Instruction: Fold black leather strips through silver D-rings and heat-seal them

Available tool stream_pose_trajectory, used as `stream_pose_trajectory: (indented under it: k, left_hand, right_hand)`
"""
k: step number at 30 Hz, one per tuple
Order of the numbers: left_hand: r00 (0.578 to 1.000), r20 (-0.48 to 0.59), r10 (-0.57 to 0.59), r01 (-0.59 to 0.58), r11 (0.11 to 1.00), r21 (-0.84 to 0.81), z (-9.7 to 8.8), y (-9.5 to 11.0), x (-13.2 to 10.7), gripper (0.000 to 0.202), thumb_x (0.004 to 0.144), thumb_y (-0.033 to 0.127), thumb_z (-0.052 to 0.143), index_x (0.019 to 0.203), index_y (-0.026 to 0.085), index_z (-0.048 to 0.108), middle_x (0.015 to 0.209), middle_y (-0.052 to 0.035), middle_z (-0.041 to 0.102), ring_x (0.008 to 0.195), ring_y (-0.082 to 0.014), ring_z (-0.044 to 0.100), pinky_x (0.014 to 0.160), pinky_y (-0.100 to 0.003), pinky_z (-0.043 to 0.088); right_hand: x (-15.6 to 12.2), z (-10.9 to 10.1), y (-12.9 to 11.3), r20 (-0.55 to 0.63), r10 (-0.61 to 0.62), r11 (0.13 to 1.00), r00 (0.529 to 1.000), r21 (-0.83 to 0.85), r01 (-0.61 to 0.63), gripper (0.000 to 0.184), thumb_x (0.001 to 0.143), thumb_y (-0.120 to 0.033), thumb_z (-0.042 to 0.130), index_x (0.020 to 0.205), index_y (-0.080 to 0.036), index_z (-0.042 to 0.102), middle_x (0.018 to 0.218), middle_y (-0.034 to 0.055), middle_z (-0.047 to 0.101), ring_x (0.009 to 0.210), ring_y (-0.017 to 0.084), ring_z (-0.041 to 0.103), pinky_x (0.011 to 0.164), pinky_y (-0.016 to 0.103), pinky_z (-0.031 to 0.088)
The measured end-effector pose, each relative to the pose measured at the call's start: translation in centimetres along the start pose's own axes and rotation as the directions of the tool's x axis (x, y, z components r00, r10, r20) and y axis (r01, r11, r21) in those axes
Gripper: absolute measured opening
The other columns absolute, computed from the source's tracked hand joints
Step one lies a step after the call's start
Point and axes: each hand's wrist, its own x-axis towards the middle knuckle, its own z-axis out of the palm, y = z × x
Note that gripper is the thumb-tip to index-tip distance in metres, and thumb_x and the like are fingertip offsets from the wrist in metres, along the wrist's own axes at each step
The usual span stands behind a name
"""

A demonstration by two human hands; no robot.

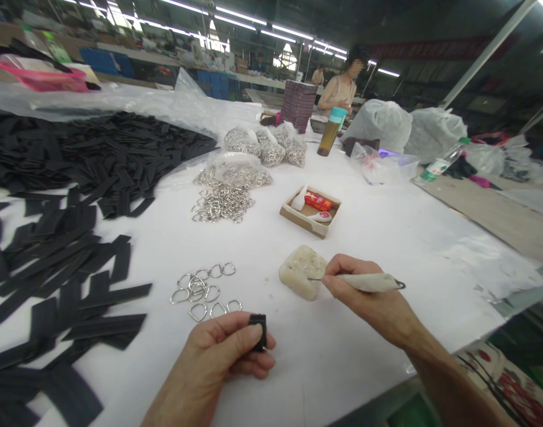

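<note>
My left hand pinches a small folded piece of black strap between thumb and fingers. A tiny glint of metal shows at its lower end. In my right hand is an awl with a pale wrapped handle and a small loop at its back end. Its thin metal tip touches or lies just over a yellowish-white waxy block, whose top is pitted. Loose metal D-rings lie on the white table, just beyond my left hand.
Black strap pieces cover the left side. Farther back are a D-ring heap, bagged rings, a small open box with glue tubes, and a drink bottle. A person is behind the table.
</note>
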Motion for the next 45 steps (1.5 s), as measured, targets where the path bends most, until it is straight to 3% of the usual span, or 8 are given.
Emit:
stream_pose_trajectory:
  k: [4,17,29,36,45]
  left_hand:
    - [1.000,0.005,-0.005,0.005,1.000,-0.010,-0.1,-0.1,0.1,0.020,0.074,0.031,0.067,0.068,0.013,0.071,0.069,-0.0062,0.070,0.058,-0.0127,0.062,0.058,-0.019,0.050]
    - [1.000,0.025,-0.006,0.007,0.999,-0.034,-0.5,-0.4,0.2,0.018,0.076,0.030,0.066,0.070,0.013,0.071,0.070,-0.0057,0.070,0.057,-0.0121,0.062,0.058,-0.019,0.050]
    - [1.000,0.015,-0.005,0.005,1.000,-0.018,-0.4,-0.4,0.2,0.019,0.075,0.030,0.067,0.070,0.013,0.071,0.072,-0.0062,0.070,0.058,-0.0125,0.062,0.057,-0.019,0.049]
    - [1.000,0.025,-0.013,0.014,1.000,-0.025,-0.5,-0.5,0.2,0.020,0.075,0.032,0.066,0.070,0.013,0.071,0.070,-0.0064,0.070,0.057,-0.0127,0.062,0.057,-0.019,0.049]
    - [1.000,0.028,-0.005,0.006,1.000,-0.023,-0.5,-0.5,0.2,0.019,0.075,0.032,0.066,0.070,0.013,0.071,0.070,-0.0066,0.070,0.056,-0.0126,0.061,0.056,-0.019,0.049]
  right_hand:
    - [0.6,-0.3,0.0,-0.015,0.072,0.997,0.997,0.032,-0.071,0.020,0.079,-0.029,0.053,0.062,-0.018,0.051,0.050,-0.0062,0.040,0.047,0.008,0.030,0.041,0.021,0.020]
    - [0.0,-1.1,-0.8,-0.101,0.143,0.989,0.985,-0.015,-0.145,0.020,0.078,-0.029,0.054,0.061,-0.019,0.052,0.048,-0.0064,0.042,0.043,0.007,0.031,0.039,0.020,0.018]
    - [0.5,0.6,-1.2,-0.053,0.135,0.991,0.989,-0.003,-0.135,0.019,0.078,-0.028,0.052,0.061,-0.019,0.050,0.052,-0.0065,0.040,0.048,0.008,0.029,0.041,0.021,0.022]
    - [0.2,-0.3,-1.6,-0.096,0.167,0.980,0.981,-0.089,-0.176,0.021,0.077,-0.029,0.052,0.058,-0.019,0.049,0.048,-0.0069,0.036,0.046,0.008,0.029,0.040,0.021,0.019]
    - [-0.3,-0.8,-2.0,-0.108,0.150,0.986,0.983,-0.056,-0.156,0.021,0.077,-0.032,0.053,0.060,-0.019,0.051,0.046,-0.0075,0.035,0.043,0.007,0.027,0.038,0.020,0.015]
